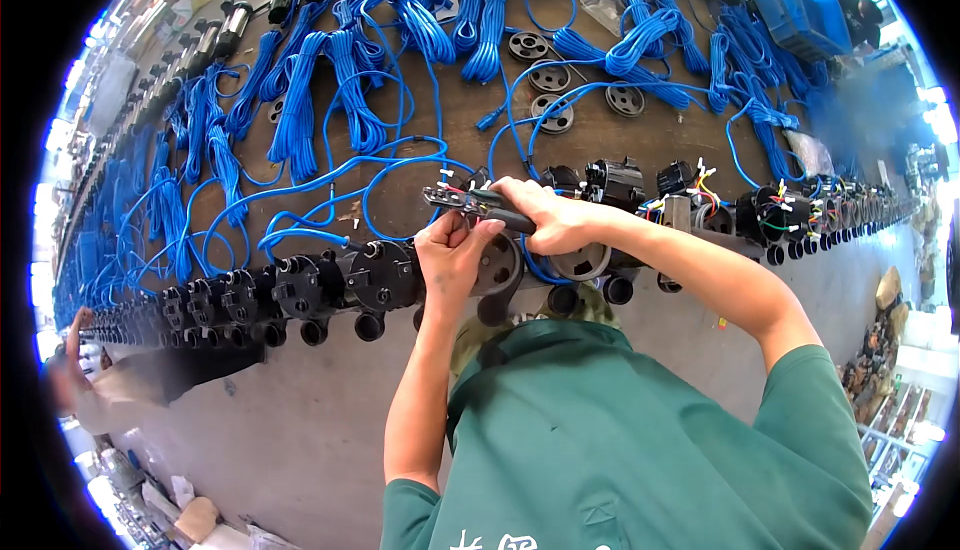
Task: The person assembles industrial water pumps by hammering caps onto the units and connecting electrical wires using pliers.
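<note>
Two hands [500, 235] — one crimping tool [470, 202]

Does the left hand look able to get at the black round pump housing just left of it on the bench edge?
Probably yes: the left hand sits right beside the black round pump housing, nothing between them.

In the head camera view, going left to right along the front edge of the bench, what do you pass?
Row of black housings → left hand → black-handled hand tool → right hand → black units with coloured wires
</note>
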`<state>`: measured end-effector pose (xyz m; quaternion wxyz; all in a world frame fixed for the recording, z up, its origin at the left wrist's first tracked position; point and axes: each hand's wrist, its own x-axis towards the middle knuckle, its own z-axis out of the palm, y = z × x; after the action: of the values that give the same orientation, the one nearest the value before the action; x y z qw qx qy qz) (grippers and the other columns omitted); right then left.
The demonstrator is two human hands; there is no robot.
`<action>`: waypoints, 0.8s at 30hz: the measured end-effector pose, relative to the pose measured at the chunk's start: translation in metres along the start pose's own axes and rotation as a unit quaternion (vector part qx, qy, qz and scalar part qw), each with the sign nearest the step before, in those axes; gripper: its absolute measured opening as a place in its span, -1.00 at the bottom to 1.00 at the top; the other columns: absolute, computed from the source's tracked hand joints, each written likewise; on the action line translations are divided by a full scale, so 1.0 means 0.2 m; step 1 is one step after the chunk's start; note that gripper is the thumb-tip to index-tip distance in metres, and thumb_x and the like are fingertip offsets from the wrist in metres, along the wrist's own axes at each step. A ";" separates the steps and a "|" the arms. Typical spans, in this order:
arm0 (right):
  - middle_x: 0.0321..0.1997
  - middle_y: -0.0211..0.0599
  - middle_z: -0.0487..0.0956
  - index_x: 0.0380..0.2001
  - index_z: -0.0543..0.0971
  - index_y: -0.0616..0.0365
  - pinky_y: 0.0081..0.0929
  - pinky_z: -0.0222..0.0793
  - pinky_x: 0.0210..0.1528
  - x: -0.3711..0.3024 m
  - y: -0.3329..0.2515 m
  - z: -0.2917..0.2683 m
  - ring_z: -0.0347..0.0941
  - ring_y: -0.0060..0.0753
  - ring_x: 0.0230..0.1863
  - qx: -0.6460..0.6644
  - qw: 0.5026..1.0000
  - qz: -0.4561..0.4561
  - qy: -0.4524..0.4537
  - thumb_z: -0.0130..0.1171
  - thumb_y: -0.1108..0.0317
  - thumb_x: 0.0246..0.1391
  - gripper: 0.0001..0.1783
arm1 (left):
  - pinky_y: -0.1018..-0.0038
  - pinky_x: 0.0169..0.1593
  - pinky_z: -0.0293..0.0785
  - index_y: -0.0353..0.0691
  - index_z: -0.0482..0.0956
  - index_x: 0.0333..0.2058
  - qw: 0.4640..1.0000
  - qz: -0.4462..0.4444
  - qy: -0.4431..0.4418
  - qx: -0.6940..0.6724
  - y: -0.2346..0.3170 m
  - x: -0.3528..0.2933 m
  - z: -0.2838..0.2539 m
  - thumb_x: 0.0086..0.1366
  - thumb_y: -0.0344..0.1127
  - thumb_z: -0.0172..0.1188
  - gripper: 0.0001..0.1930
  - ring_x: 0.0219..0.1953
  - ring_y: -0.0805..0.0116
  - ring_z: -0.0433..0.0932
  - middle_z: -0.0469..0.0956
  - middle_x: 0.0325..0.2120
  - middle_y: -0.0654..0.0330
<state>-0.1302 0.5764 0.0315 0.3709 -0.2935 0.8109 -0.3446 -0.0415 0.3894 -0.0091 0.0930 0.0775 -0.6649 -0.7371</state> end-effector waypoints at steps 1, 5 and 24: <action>0.17 0.18 0.38 0.42 0.16 0.05 0.07 0.19 0.34 0.00 0.01 0.00 0.30 0.29 0.23 -0.010 1.000 0.003 0.004 0.20 0.43 -0.05 -0.09 | 0.62 -0.48 -0.02 -0.29 0.53 -0.52 1.000 -0.011 0.001 0.001 0.03 -0.01 0.01 0.20 -0.41 0.56 -0.69 -0.52 0.74 0.11 0.25 -0.63 0.55; 0.21 0.18 0.37 0.42 0.15 0.06 0.06 0.17 0.35 0.00 0.05 0.01 0.27 0.29 0.25 -0.006 1.000 -0.011 0.014 0.20 0.43 -0.04 -0.10 | 0.61 -0.50 -0.06 -0.29 0.54 -0.55 1.000 -0.010 0.020 -0.005 0.08 -0.01 0.05 0.18 -0.42 0.57 -0.69 -0.54 0.75 0.12 0.28 -0.65 0.58; 0.23 0.19 0.36 0.46 0.09 0.01 0.06 0.16 0.37 0.08 0.10 0.04 0.24 0.27 0.31 0.035 0.985 0.023 0.166 0.28 0.38 -0.13 0.03 | 0.53 -0.51 -0.20 -0.14 0.18 -0.69 0.991 -0.004 0.123 0.046 0.04 -0.01 0.10 0.25 -0.35 0.55 -0.39 -0.55 0.71 -0.01 0.11 -0.65 0.57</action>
<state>-0.1371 0.5750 0.0059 0.2492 -0.2000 0.8552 -0.4081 -0.0430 0.4081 0.0012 0.1674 0.1739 -0.6817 -0.6906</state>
